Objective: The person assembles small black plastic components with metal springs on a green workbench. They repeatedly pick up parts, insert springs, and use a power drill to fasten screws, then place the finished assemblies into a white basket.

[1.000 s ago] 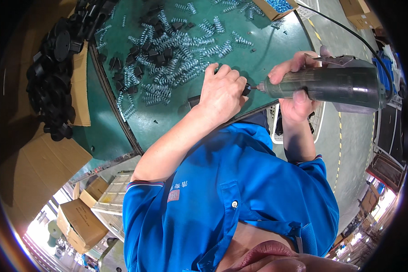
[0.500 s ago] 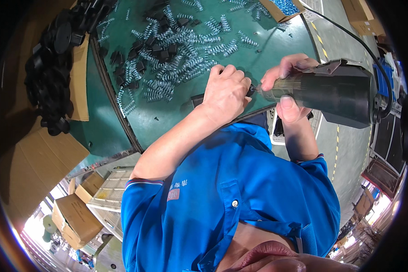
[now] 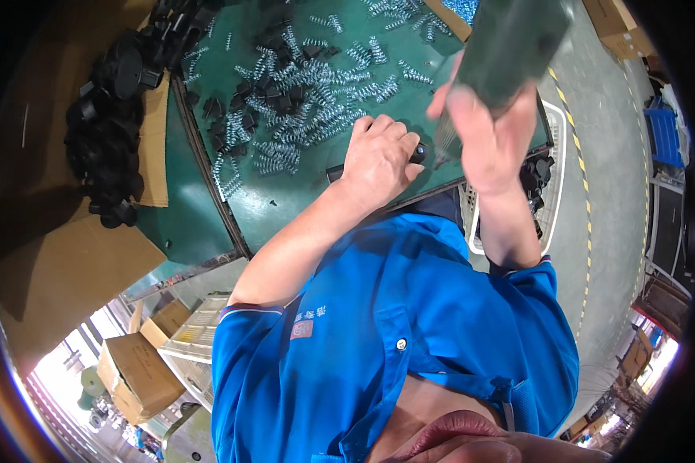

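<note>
My left hand (image 3: 378, 160) is closed over a black plastic part (image 3: 418, 153) at the near edge of the green table. Most of that part is hidden under the fingers; its rounded end shows beside the thumb. My right hand (image 3: 493, 139) grips a dark green electric screwdriver (image 3: 510, 54), smeared by motion. Its body leans up and away, and its tip points down, a little right of the black part and apart from it. Beyond my left hand lies a heap of metal springs (image 3: 316, 116), mixed with small black blocks (image 3: 274, 96).
At the left, a cardboard box (image 3: 156, 147) holds many black plastic parts (image 3: 104, 139). A white plastic basket (image 3: 552, 193) with black pieces stands below the table's right edge. Another carton (image 3: 462, 27) with small blue-silver pieces sits at the far right of the table.
The screwdriver's tip has come away from the black part. Its body has swung from pointing right to pointing up and away, with my right hand turning along. My left hand stays nearly in place.
</note>
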The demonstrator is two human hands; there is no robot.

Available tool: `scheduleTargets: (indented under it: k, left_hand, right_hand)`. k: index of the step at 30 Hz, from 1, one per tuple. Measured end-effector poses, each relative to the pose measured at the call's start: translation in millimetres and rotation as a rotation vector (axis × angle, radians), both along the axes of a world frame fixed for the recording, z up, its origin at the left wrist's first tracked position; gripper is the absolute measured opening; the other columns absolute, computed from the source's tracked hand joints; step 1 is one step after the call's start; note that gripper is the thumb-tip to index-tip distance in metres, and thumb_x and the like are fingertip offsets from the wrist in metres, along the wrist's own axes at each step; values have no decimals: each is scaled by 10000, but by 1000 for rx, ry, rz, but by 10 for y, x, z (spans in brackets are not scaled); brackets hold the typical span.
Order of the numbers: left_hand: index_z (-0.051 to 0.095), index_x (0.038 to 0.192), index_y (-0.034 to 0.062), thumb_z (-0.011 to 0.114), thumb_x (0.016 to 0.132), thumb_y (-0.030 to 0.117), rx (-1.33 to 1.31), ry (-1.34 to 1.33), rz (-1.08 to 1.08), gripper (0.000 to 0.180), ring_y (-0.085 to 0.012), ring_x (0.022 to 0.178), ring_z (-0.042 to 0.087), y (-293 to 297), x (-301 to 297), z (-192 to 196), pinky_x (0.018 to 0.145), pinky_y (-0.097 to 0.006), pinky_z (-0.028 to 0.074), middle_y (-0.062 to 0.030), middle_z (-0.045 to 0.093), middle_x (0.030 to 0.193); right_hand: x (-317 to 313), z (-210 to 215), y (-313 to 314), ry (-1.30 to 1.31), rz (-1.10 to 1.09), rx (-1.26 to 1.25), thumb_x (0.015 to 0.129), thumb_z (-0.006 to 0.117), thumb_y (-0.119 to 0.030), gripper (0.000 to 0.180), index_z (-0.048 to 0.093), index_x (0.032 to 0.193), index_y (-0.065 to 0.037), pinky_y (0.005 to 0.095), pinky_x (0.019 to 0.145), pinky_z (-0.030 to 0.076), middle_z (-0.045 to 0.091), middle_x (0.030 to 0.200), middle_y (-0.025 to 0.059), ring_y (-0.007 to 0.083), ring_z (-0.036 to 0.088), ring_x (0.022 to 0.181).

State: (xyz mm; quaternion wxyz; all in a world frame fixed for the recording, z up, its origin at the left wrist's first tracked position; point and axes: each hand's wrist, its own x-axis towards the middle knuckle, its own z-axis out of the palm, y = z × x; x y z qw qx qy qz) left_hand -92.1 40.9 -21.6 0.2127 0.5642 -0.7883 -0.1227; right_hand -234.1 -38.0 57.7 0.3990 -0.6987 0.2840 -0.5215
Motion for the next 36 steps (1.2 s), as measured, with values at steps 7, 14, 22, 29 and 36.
scheduleTargets:
  k: [7,14,22,29,36]
  left_hand:
    - [685,1089,17,786,770,194,263,603,29,379,-196,882,617,6,10,199,796,-325,480,-72,682,939]
    - [601,1192,-15,625,939,398,1256,2069,176,485,-357,966,694,120,-191,197,850,-480,587,-213,686,1043]
    - [491,1339,67,570,971,407,1287,2024,129,507,-330,1082,637,79,-499,-53,873,-468,560,-148,605,1223]
    - [600,1268,54,622,968,403,1005,1222,-77,461,-158,1015,627,159,-935,-58,858,-360,537,-70,672,1148]
    - [706,931,81,753,720,115,-158,-101,139,218,-300,1083,571,-11,202,88,977,-455,421,-90,638,1104]
  right_hand:
    - [-411,-520,-424,1009,-306,-118,772,739,-140,708,396,1385,-54,448,784,544,567,1183,191,375,635,994]
    - [-705,-606,-200,751,-219,-315,880,669,-222,434,571,1264,-45,429,944,468,598,1172,148,343,579,1099]
    - [-926,-502,351,45,390,636,974,575,-210,402,578,1311,8,269,897,487,680,1160,78,133,608,1065]
    - [-2077,-349,60,487,517,570,885,660,-303,529,603,1244,81,350,946,479,685,1140,169,239,636,1073]
    - [-2465,-327,44,1576,-249,166,725,792,-328,375,685,965,-60,449,697,505,671,823,148,362,650,838]
